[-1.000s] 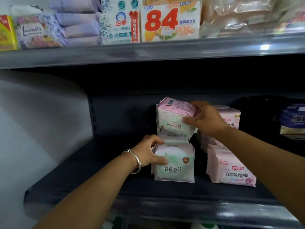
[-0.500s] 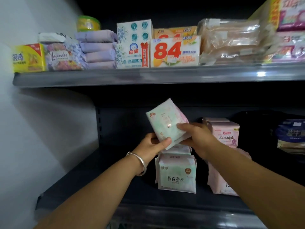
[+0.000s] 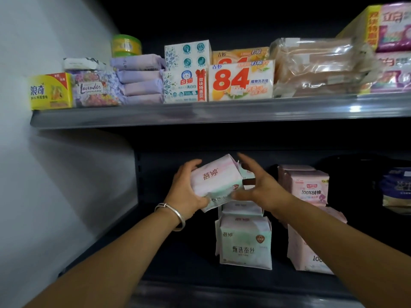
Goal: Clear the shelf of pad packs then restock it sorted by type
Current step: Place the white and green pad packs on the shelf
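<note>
Dark shelf (image 3: pixel 178 263): bare floor left of stacked packs (image 3: pixel 244 241); wall adjoins.
Held pack (image 3: pixel 215 181): pale pink-green, tilted, above the stack.
Left hand (image 3: pixel 186 192): gripping pack.
Right hand (image 3: pixel 264 187): fingers spread, thumb near pack.

front pink pack (image 3: pixel 305 252) half behind right forearm; dark pack (image 3: pixel 398 187) edge-cropped, blurred

Both arms reach forward, hands raised.
Left hand (image 3: pixel 186 192) grips with curled fingers; right hand (image 3: pixel 262 187) at 3 o'clock, fingers spread.
</note>
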`<state>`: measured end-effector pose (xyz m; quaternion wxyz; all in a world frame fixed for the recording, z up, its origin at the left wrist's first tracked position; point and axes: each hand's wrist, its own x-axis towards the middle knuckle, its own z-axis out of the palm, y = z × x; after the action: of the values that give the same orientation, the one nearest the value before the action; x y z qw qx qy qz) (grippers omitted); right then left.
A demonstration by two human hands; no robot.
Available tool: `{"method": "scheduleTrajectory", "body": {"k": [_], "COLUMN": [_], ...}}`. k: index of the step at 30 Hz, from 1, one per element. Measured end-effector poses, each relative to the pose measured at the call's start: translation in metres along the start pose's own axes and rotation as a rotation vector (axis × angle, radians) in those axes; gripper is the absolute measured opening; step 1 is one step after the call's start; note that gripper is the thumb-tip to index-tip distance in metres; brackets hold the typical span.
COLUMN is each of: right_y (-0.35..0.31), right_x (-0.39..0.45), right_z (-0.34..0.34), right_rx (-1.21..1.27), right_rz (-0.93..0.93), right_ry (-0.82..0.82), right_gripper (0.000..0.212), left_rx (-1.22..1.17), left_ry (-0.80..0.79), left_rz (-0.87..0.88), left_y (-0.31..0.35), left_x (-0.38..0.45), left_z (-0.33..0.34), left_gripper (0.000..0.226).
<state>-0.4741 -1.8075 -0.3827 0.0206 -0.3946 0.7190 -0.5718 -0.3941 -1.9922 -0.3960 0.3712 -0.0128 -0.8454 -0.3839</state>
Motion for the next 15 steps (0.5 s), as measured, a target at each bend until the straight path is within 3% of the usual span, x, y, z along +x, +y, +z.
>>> {"method": "scheduleTrajectory", "body": {"k": [4, 10, 15], "right_y": [-0.001, 0.004, 0.011], "right_x": [0.007, 0.018, 0.031], "right_z": [0.009, 0.013, 0.021], "right_rx": [-0.07, -0.022, 0.06], "right_rz": [0.005, 0.088, 0.113], "right_ry": [-0.074, -0.009, -0.034], "right_gripper": [0.103, 0.081, 0.074], "left_rx": [0.033, -0.113, -0.328], "left_ry": [-0.022, 0.009, -0.073], "left_rz": [0.042, -0.058, -0.213], "left_y": [-0.003, -0.017, -0.031], "left_x": [0.003, 0.01, 0.013], "left_z": [-0.005, -0.011, -0.016], "left_gripper": [0.088, 0.097, 0.073]}}
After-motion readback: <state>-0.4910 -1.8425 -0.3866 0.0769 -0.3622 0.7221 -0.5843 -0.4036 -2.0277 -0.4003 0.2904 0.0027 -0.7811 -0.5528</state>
